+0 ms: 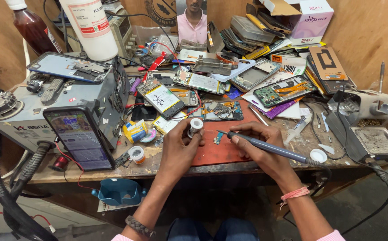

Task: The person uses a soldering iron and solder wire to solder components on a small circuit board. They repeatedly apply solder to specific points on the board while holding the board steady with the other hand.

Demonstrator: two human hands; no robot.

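Observation:
My left hand (179, 149) grips a small white spool of solder wire (195, 126) and holds it upright over the red mat (220, 151). My right hand (258, 145) holds a dark soldering iron (265, 148) like a pen. Its tip (219, 132) points left toward the spool, just above a small blue circuit part (218, 138) lying on the mat. The iron's cable runs off to the right past my wrist, which wears a pink band.
A grey rework station (69, 107) with a lit phone (80, 138) leaning on it stands at left. Opened phones (160, 98), boards (283, 90) and cases crowd the back. An iron stand with metal tray (374, 140) sits right; small pots (136, 154) lie near the edge.

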